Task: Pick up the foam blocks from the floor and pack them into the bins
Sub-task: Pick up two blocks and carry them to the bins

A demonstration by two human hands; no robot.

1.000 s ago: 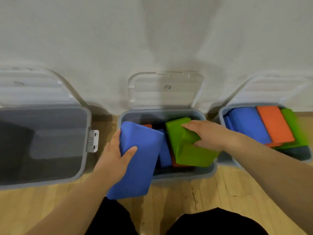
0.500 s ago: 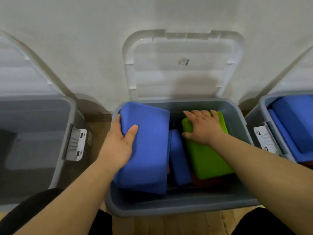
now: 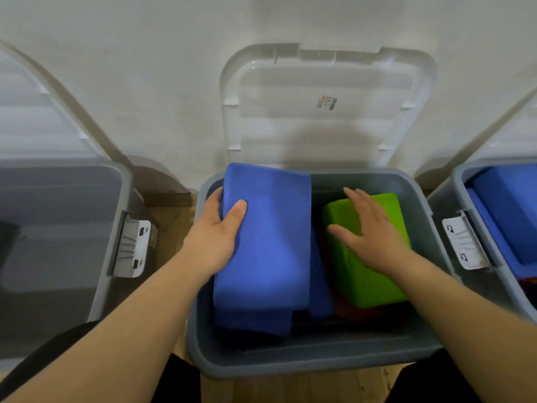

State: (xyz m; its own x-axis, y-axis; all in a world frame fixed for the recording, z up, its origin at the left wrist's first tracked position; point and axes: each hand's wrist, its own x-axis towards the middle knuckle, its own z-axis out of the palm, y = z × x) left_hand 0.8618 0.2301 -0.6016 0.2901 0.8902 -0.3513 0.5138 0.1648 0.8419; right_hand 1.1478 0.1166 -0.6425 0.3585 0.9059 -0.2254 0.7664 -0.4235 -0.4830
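A grey middle bin (image 3: 308,362) stands in front of me with its clear lid (image 3: 328,112) leaning against the wall. My left hand (image 3: 218,231) grips the left edge of a large blue foam block (image 3: 270,239) that lies over the bin's left side. A green foam block (image 3: 369,274) lies in the bin's right half, and my right hand (image 3: 372,231) rests flat on it with fingers spread. Between them a second blue block (image 3: 319,286) stands on edge, and an orange block (image 3: 357,312) shows underneath the green one.
A grey bin (image 3: 116,199) on the left looks hollow, its white latch (image 3: 132,248) facing me. A third bin (image 3: 465,181) on the right holds blue blocks (image 3: 511,216). Wooden floor (image 3: 171,222) shows between the bins. A white wall is behind.
The green block has sunk lower into the bin, and my right hand has flattened and spread on top of it. The blue block in my left hand sits slightly deeper over the bin.
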